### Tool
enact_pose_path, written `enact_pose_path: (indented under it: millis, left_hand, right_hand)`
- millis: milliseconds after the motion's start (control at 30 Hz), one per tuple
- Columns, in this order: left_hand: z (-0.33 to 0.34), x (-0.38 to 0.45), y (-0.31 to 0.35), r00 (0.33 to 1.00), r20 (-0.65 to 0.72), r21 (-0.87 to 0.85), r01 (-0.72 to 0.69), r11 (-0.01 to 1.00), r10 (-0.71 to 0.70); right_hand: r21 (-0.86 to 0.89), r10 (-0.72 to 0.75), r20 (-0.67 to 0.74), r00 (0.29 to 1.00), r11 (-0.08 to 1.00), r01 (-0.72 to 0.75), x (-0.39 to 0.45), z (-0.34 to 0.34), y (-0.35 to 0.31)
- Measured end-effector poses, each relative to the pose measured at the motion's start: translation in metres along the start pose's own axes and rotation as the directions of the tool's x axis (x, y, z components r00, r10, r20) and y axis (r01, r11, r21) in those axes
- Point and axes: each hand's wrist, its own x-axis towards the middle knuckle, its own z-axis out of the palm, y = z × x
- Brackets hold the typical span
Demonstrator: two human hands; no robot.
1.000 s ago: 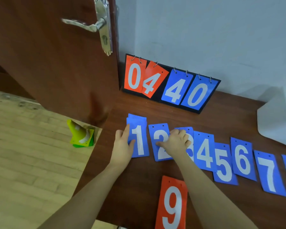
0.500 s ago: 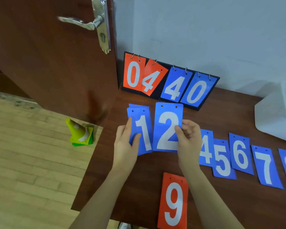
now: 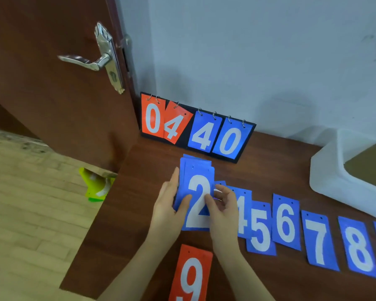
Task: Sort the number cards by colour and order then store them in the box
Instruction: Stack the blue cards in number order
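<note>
My left hand (image 3: 168, 208) grips a small stack of blue cards with the blue 2 card (image 3: 198, 198) on top, thumb across its face. My right hand (image 3: 223, 210) touches the 2's right edge with curled fingers. To the right a row of blue cards lies on the table: 4 (image 3: 242, 211), 5 (image 3: 261, 230), 6 (image 3: 287, 222), 7 (image 3: 319, 242), 8 (image 3: 357, 248). A sliver of another blue card shows behind my right hand. A red 9 card (image 3: 191, 274) lies near the front edge. The white box (image 3: 330, 170) stands at the right.
A flip scoreboard (image 3: 195, 129) showing 04 in red and 40 in blue leans against the wall at the back of the brown table (image 3: 122, 224). A dark wooden door (image 3: 52, 94) with a metal handle stands at the left. A green cone (image 3: 95, 185) sits on the floor beside the table.
The blue 2 card has been lifted from the row and laid over the blue 1 card in my left hand. The camera has moved closer.
</note>
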Motion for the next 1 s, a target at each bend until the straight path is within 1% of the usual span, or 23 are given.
enact_pose_path:
  millis: [67,133,167,200,233,267,300,333,367,433,467,500,533,567,633,667,767,833,867,933,967,1000]
  left_hand:
    - [0.011,0.003,0.003,0.997,-0.027,0.046,0.074,0.996,-0.073]
    - [0.018,0.006,0.002,0.987,-0.112,0.035,0.118,0.992,-0.113]
    - [0.021,0.006,0.0,0.979,-0.164,0.017,0.126,0.992,-0.122]
    - [0.022,0.006,-0.001,0.969,-0.209,-0.001,0.136,0.991,-0.133]
    - [0.022,0.006,-0.003,0.96,-0.239,-0.012,0.149,0.989,-0.147]
    - [0.023,0.006,-0.005,0.953,-0.254,-0.014,0.165,0.986,-0.163]
    - [0.024,0.005,-0.007,0.949,-0.267,-0.004,0.175,0.985,-0.17]
    - [0.025,0.005,-0.01,0.944,-0.286,0.01,0.177,0.984,-0.167]
    - [0.025,0.006,-0.013,0.937,-0.309,0.019,0.18,0.984,-0.166]
    - [0.025,0.007,-0.02,0.919,-0.347,0.016,0.207,0.978,-0.188]
    - [0.024,0.007,-0.023,0.911,-0.36,0.016,0.222,0.975,-0.201]
    - [0.023,0.007,-0.025,0.906,-0.368,0.018,0.234,0.972,-0.211]
    - [0.021,0.007,-0.026,0.903,-0.371,0.022,0.242,0.97,-0.217]
    - [0.019,0.007,-0.028,0.903,-0.372,0.031,0.244,0.969,-0.215]
    - [0.014,0.008,-0.033,0.901,-0.375,0.047,0.256,0.966,-0.22]
    - [0.012,0.009,-0.037,0.897,-0.378,0.047,0.265,0.963,-0.228]
    - [0.006,0.01,-0.047,0.893,-0.387,0.049,0.27,0.962,-0.231]
    - [0.004,0.012,-0.052,0.892,-0.388,0.044,0.27,0.962,-0.233]
    - [0.003,0.013,-0.054,0.893,-0.387,0.034,0.264,0.964,-0.231]
    - [0.0,0.015,-0.054,0.902,-0.37,0.023,0.247,0.969,-0.221]
    - [-0.001,0.016,-0.054,0.909,-0.357,0.021,0.238,0.971,-0.215]
    - [-0.003,0.018,-0.055,0.915,-0.346,0.018,0.229,0.973,-0.209]
  right_hand:
    - [-0.057,-0.107,0.077,0.991,0.992,0.112,0.003,-0.009,0.001]
    - [-0.098,-0.14,0.146,0.979,0.983,0.155,0.014,-0.019,0.006]
    - [-0.162,-0.133,0.145,0.98,0.974,0.156,0.024,-0.025,0.014]
    - [-0.29,-0.116,0.111,0.987,0.946,0.144,0.036,-0.031,0.024]
    - [-0.49,-0.07,0.088,0.994,0.866,0.104,0.048,-0.037,0.034]
    - [-0.697,0.003,0.087,0.996,0.715,0.059,0.057,-0.042,0.045]
    - [-0.844,0.06,0.111,0.992,0.532,0.062,0.062,-0.046,0.054]
    - [-0.914,0.062,0.16,0.985,0.385,0.124,0.065,-0.047,0.062]
    - [-0.934,0.015,0.216,0.976,0.295,0.202,0.065,-0.044,0.066]
    - [-0.919,-0.095,0.304,0.948,0.232,0.318,0.063,-0.034,0.075]
    - [-0.903,-0.114,0.355,0.928,0.214,0.372,0.063,-0.029,0.075]
    - [-0.884,-0.12,0.404,0.907,0.205,0.421,0.063,-0.023,0.075]
    - [-0.872,-0.109,0.413,0.904,0.238,0.427,0.064,-0.019,0.074]
    - [-0.871,-0.096,0.385,0.918,0.289,0.396,0.067,-0.016,0.072]
    - [-0.891,0.008,0.276,0.961,0.378,0.253,0.074,-0.013,0.074]
    - [-0.899,0.035,0.232,0.972,0.389,0.201,0.077,-0.012,0.074]
    - [-0.898,0.07,0.23,0.971,0.399,0.184,0.084,-0.006,0.069]
    - [-0.888,0.13,0.247,0.96,0.428,0.17,0.09,-0.001,0.062]
    - [-0.873,0.134,0.256,0.957,0.456,0.169,0.092,0.001,0.061]
    - [-0.823,0.075,0.264,0.962,0.538,0.184,0.097,0.002,0.059]
    - [-0.772,0.046,0.252,0.966,0.612,0.172,0.097,0.001,0.058]
    - [-0.694,0.039,0.225,0.974,0.708,0.132,0.097,-0.001,0.057]
